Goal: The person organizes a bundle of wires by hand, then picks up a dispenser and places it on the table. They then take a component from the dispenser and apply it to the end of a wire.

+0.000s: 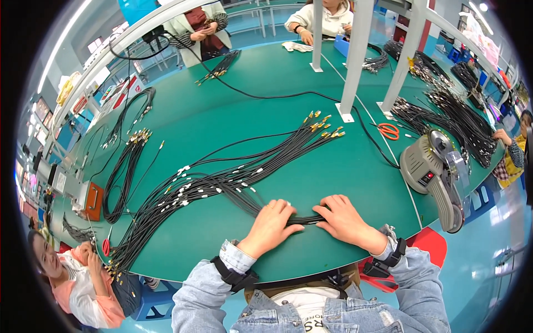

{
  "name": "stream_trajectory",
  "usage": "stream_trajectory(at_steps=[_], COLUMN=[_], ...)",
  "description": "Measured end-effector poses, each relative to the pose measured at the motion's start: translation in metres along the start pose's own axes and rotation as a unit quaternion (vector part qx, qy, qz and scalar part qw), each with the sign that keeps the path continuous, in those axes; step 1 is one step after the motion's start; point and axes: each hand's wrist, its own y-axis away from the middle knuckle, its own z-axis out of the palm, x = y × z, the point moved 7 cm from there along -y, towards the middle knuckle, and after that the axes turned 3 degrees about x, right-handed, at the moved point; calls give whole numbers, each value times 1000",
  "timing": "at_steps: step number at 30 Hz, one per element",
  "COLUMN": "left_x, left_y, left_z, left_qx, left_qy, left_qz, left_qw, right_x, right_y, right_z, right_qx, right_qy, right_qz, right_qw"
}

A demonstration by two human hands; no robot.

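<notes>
A thin bundle of black cables (304,220) runs crosswise near the table's front edge. Around its left part my left hand (269,226) is closed, thumb toward the middle. My right hand (345,223) grips the same bundle at its right, a short gap from the left. Behind my left hand the strands trail away to the far left and cross a larger spread of black cables (183,191). That spread carries white tags, with brass-coloured connectors (322,126) at its far end. The right end of the held bundle is hidden under my right hand.
On the right stands a grey tape dispenser (427,166), near orange-handled scissors (388,131). White metal posts (355,61) rise from the green table (261,252). More cable bundles (455,119) lie at the far right. Co-workers sit around, one (89,277) at the left edge.
</notes>
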Motion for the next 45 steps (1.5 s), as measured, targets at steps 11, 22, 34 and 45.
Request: stream_trajectory(at_steps=[11, 22, 34, 45], left_x=[-148, -270, -196, -124], left_y=[60, 100, 37, -23], left_z=[-112, -117, -124, -32], left_qx=[84, 127, 105, -185], left_qy=[-230, -313, -219, -82], left_qz=[-114, -323, -114, 106], left_qw=[963, 884, 963, 974], right_x=[-30, -36, -27, 13], right_y=[-26, -52, -65, -62], right_z=[30, 48, 41, 22], right_qx=[-53, -42, -69, -139], right_qy=[18, 7, -21, -263], right_qz=[-37, -39, 7, 40], right_qw=[998, 998, 997, 954])
